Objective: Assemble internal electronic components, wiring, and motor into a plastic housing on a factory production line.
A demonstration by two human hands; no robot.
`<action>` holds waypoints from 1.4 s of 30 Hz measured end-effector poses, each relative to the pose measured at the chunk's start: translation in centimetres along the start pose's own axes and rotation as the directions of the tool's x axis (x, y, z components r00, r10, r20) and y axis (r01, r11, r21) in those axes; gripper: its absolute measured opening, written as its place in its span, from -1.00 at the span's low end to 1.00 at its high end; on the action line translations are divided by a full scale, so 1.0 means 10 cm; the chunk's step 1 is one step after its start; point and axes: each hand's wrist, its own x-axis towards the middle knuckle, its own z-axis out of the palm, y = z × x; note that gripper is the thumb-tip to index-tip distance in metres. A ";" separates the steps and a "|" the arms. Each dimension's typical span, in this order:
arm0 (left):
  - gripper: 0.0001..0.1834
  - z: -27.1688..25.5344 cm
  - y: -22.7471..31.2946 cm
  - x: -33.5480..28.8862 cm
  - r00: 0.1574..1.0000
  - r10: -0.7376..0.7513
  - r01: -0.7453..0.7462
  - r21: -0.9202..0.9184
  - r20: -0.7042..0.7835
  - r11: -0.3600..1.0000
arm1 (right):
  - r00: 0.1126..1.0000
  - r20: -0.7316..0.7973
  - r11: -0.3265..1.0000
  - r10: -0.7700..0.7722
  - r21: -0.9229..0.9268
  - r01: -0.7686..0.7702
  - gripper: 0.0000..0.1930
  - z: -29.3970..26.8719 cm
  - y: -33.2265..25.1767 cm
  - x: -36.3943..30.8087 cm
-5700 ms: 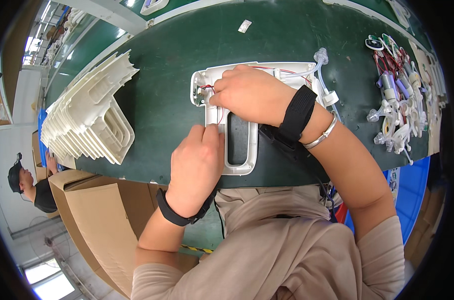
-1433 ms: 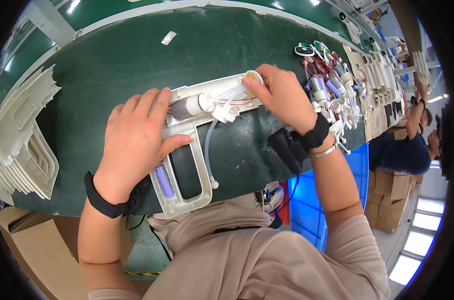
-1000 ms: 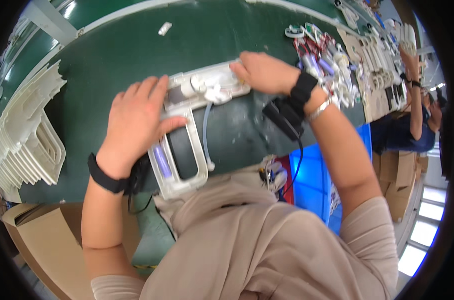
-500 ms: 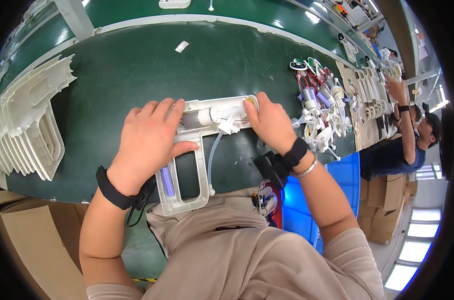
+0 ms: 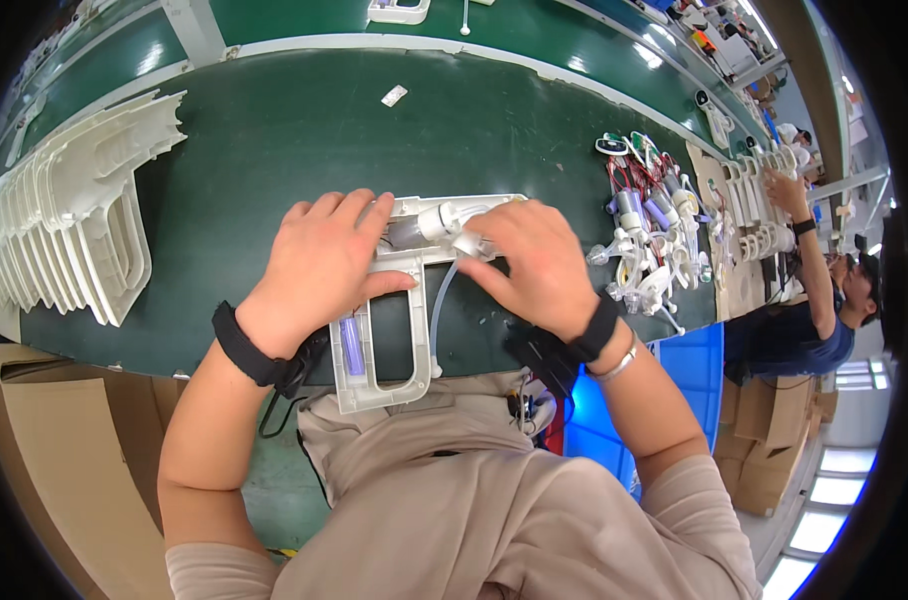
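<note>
A white plastic housing half (image 5: 422,340) with a looped handle lies open side up at the table's near edge. My left hand (image 5: 319,265) grips its left part, fingers over the far edge and thumb across the handle. Inside sit a grey motor (image 5: 406,235) with a white end piece (image 5: 437,222), and a purple cylindrical cell (image 5: 351,345) in the handle. A clear tube (image 5: 438,315) hangs down past the handle. My right hand (image 5: 539,265) pinches a small white fitting (image 5: 469,243) beside the motor and covers the housing's right end.
Stacked white shells (image 5: 84,230) stand on the left. At the right lies a pile of motor and wire assemblies (image 5: 639,215). A small white piece (image 5: 394,96) lies toward the back. Below are a blue bin (image 5: 689,380) and a cardboard box (image 5: 64,440). A co-worker (image 5: 814,310) sits at right.
My right hand has moved left from the housing's right end to the white fitting, with its thumb and fingers now around it. My left hand keeps its grip on the housing.
</note>
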 end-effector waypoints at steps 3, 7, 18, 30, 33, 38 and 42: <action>-0.21 -0.05 0.00 -0.01 0.988 -0.088 0.094 -0.044 0.128 0.995 | 0.999 -0.031 0.997 -0.033 0.067 0.035 -0.78 0.00 0.21 0.05; -0.38 -0.22 0.07 0.13 0.995 0.021 -0.015 0.071 -0.093 0.997 | 0.923 0.154 0.736 0.352 0.564 -0.375 -0.86 -0.17 0.33 0.04; -0.53 0.11 0.27 0.44 0.970 0.198 -0.177 -0.152 0.138 0.972 | 0.996 0.045 0.994 -0.072 -0.075 0.075 -0.75 -0.04 0.22 -0.11; -0.52 0.18 0.21 0.46 0.976 0.185 -0.154 -0.236 0.116 0.959 | 0.976 0.165 0.984 -0.141 -0.089 0.157 -0.64 0.02 0.22 -0.10; -0.51 0.21 0.22 0.46 0.978 0.186 -0.159 -0.237 0.093 0.958 | 0.981 0.152 0.977 -0.124 -0.155 0.147 -0.62 0.05 0.19 -0.10; -0.51 0.20 0.21 0.45 0.979 0.186 -0.162 -0.247 0.078 0.955 | 0.966 0.205 0.932 -0.156 -0.293 0.212 -0.60 0.03 0.08 -0.05; -0.53 0.16 0.20 0.46 0.977 0.171 -0.126 -0.299 0.129 0.946 | 0.953 0.231 0.888 -0.196 -0.371 0.272 -0.60 0.10 0.02 -0.11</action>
